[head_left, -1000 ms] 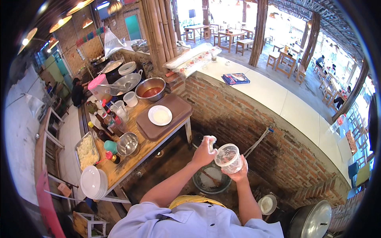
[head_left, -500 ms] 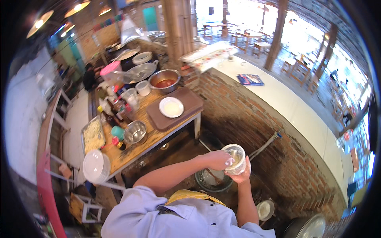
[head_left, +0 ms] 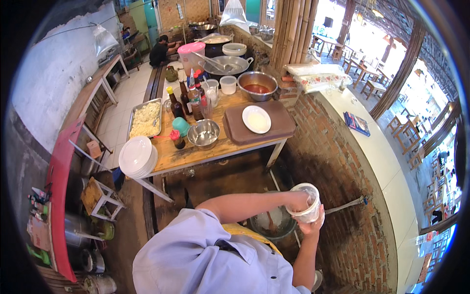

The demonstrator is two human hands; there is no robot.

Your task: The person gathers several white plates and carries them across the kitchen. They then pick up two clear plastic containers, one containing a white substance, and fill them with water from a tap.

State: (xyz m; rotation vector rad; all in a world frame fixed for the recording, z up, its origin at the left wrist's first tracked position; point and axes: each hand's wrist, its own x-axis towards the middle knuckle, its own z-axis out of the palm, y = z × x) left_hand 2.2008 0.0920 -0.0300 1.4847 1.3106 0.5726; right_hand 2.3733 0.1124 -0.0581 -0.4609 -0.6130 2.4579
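Observation:
Over the floor area in front of the brick wall I hold up a white plastic tub [head_left: 307, 214], tilted so that its mouth faces up. My right hand [head_left: 313, 225] grips it from below and the side, fingers wrapped around its wall. My left hand [head_left: 296, 200] reaches over the rim into the tub; its fingers are hidden inside, and whatever they touch does not show. Below the tub and my left forearm stands a dark round basin [head_left: 259, 229] with cloudy, pale contents and a brownish stick-like thing in it.
To the left is a wooden table [head_left: 171, 160] with stacked white plates [head_left: 137, 154], a metal bowl [head_left: 203, 134], bottles and a brown tray [head_left: 235, 130] bearing a white plate [head_left: 256, 119]. A pipe [head_left: 345, 206] juts from the brick wall [head_left: 342, 147]. Another person [head_left: 159, 53] crouches far back.
The view has swung left, so the table sits farther right in it. My left hand has sunk deeper into the tub, while my right hand keeps its hold.

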